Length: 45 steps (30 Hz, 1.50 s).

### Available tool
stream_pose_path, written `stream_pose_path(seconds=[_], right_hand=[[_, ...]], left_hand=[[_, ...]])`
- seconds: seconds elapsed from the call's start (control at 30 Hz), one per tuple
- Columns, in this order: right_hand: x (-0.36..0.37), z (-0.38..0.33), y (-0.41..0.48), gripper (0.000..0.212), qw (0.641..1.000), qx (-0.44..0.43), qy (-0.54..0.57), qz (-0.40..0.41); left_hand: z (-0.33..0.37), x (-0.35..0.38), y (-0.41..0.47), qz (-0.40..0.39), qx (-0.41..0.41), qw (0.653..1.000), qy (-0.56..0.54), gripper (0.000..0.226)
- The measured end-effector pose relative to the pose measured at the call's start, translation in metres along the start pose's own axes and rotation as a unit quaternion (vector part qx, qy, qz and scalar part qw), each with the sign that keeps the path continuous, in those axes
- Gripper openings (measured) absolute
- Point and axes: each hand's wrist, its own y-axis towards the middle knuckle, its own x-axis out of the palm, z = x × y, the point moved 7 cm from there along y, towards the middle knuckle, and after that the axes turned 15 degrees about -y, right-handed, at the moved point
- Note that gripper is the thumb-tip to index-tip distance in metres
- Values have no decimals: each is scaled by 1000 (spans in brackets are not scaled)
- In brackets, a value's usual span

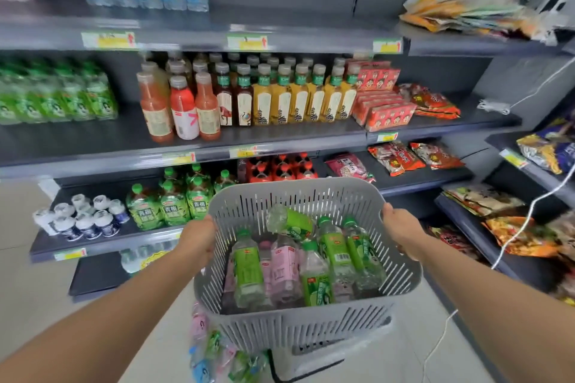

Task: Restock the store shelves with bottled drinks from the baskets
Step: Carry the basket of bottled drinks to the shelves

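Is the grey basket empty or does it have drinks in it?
Not empty. The grey basket holds green-labelled bottles and pink bottles lying down, covering its bottom but not reaching its rim.

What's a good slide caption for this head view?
The left hand and right hand hold a gray basket of green and pink bottles before stocked shelves.

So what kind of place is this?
Probably a small shop: shelves full of bottled drinks, price tags on the shelf edges, and the left hand and right hand gripping a basket of bottles.
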Motion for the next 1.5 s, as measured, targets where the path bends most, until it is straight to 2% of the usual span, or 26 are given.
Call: stream_pose_path(seconds=[0.37, 0.5, 0.7, 1.1, 1.33, 1.43, 1.5], right_hand=[[29, -17, 126, 59, 1000, -22, 15, -4], [48, -23, 171, 54, 998, -55, -11, -26], [68, -23, 223, 57, 996, -74, -20, -35], [95, -33, 275, 59, 994, -95, 19, -43], [106, -38, 297, 59, 995, -89, 3, -39], [107, -40, 302, 60, 995, -90, -19, -38], [108, -39, 303, 61, 994, -92, -37, -47]], left_hand=[[-16, 68, 73, 72, -11, 997, -40, 44], [-34, 87, 98, 109, -21, 992, -62, 43], [-46, 114, 126, 150, -15, 986, -67, 41], [-54, 134, 168, 160, -8, 985, -69, 40], [-53, 140, 186, 157, -12, 985, -71, 40], [-48, 141, 190, 155, -2, 987, -32, 42], [-43, 141, 190, 145, 14, 989, 32, 45]])
